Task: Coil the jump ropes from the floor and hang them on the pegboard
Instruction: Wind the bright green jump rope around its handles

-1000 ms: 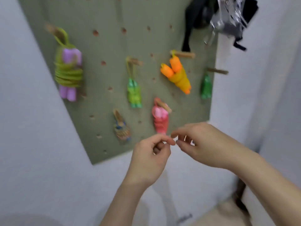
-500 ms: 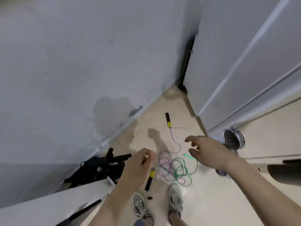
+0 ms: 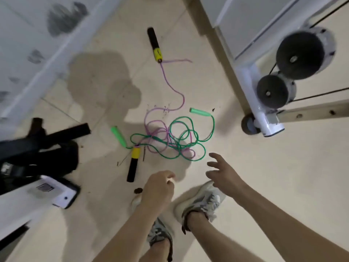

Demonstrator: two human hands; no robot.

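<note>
Looking straight down at the floor (image 3: 264,176). Two jump ropes lie loose on it, neither coiled.

- Green rope (image 3: 160,139): cord in slack loops mid-floor, just ahead of the shoes (image 3: 200,203). One green handle (image 3: 200,112) lies toward the white wheeled frame (image 3: 264,118), the other (image 3: 118,136) toward the black gear (image 3: 37,148) at the left edge.
- Purple rope (image 3: 182,96): its loops are woven through the green ones. One black-and-yellow handle (image 3: 155,45) lies out toward the far wall. The other (image 3: 133,164) lies near the shoes and touches the green cord's end.

Right hand (image 3: 222,173): released, fingers spread, above the near edge of the tangle, touching nothing. Left hand (image 3: 158,190): clenched, thumb against fingers; I can see nothing in it.

Progress, as I judge it: for these two ropes nothing is done. The pegboard is out of view, so I can't say what hangs there. What's left is to separate the cords, coil each rope, then carry and hang both. The purple cord threads through the green loops at several points, so I'd lift out one handle first rather than scoop up the pile.
</note>
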